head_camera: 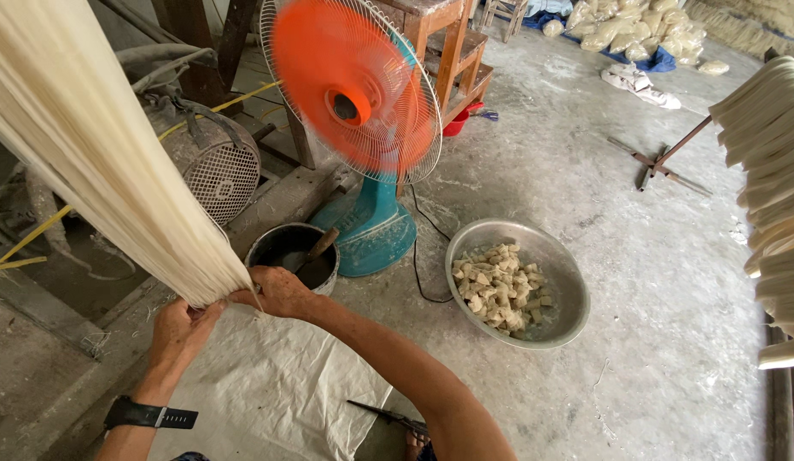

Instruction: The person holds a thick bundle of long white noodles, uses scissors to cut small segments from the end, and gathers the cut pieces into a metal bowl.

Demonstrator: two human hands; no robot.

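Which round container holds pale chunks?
The wide metal bowl right of the fan base. The dark bucket by the right hand holds only a stick.

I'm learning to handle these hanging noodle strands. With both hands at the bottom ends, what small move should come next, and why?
Probably gather the loose tips together before anything else. The left hand and right hand both pinch the lower end of the noodle sheet, whose strands hang slanted and spread, just above the white sack on the floor.
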